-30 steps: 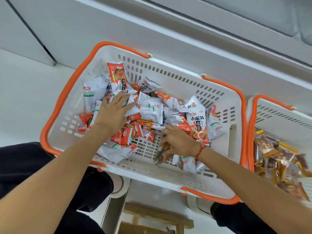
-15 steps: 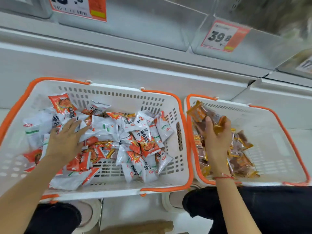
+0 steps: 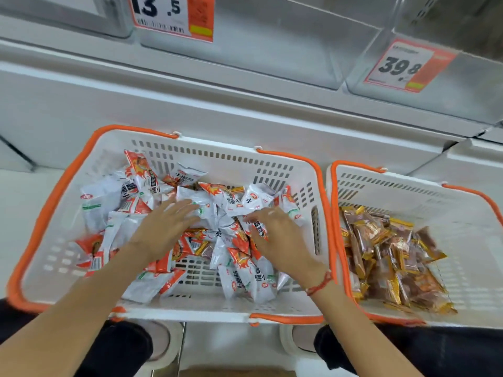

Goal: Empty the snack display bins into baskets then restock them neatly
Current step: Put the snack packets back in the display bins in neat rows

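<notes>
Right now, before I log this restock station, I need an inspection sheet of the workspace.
Surface: pale floor under the baskets.
Job's things: left basket holds white-and-orange packets; right basket holds brown-and-gold packets.
Clutter: nothing seen.
Hands: left hand and right hand both open over the white-and-orange packets.
Cables: nothing seen.
Surroundings: display bins above, with price tags 13.5 and 39.8.

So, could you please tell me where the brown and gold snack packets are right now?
In the head view, the brown and gold snack packets lie heaped in the right-hand basket, beside the left-hand basket of white and orange packets.
</notes>
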`<control>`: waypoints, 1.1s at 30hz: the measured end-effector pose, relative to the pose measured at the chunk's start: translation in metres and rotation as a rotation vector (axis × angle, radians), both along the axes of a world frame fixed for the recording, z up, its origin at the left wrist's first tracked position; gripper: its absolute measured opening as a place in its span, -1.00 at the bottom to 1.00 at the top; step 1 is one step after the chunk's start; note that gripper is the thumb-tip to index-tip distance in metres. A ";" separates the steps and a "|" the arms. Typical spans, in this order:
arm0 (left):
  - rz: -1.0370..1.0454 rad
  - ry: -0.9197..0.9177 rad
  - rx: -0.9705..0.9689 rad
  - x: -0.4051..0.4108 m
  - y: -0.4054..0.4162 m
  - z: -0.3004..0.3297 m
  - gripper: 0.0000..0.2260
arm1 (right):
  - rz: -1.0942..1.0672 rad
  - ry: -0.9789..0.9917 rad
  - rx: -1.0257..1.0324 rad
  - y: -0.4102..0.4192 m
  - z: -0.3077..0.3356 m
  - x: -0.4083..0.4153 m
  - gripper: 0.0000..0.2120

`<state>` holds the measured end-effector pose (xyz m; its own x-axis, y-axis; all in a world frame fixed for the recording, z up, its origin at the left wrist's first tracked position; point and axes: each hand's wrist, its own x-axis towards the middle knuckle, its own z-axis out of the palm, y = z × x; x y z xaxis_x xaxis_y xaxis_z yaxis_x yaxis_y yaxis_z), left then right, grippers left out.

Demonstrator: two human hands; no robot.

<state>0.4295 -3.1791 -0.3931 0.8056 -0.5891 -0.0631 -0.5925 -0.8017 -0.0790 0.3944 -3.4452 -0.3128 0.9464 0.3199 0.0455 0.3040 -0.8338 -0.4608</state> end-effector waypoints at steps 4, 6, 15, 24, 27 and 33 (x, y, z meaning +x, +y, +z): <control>-0.029 0.150 0.187 0.002 -0.006 -0.020 -0.34 | 0.573 0.152 -0.435 0.053 -0.066 0.008 -0.64; 0.038 0.171 0.216 0.005 0.000 -0.026 -0.35 | 0.720 0.107 -0.693 0.052 -0.094 0.015 -0.42; 0.103 0.099 0.052 0.011 0.009 -0.040 -0.29 | 0.539 0.018 -0.830 -0.025 -0.073 0.056 -0.41; 0.267 0.317 -0.166 -0.012 -0.041 -0.026 -0.87 | 0.555 0.015 -0.812 -0.044 -0.072 0.066 -0.31; 0.499 0.528 -0.062 -0.019 -0.060 -0.036 -0.77 | 0.567 0.016 -0.826 -0.045 -0.074 0.067 -0.29; 0.822 0.919 -0.337 -0.023 -0.090 -0.059 -0.62 | 0.568 0.053 -0.789 -0.048 -0.072 0.068 -0.30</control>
<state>0.4068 -3.2696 -0.4522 0.6787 -0.0362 -0.7335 0.3564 -0.8570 0.3721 0.4626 -3.4937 -0.3850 0.6361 0.6496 -0.4164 0.7514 -0.6441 0.1430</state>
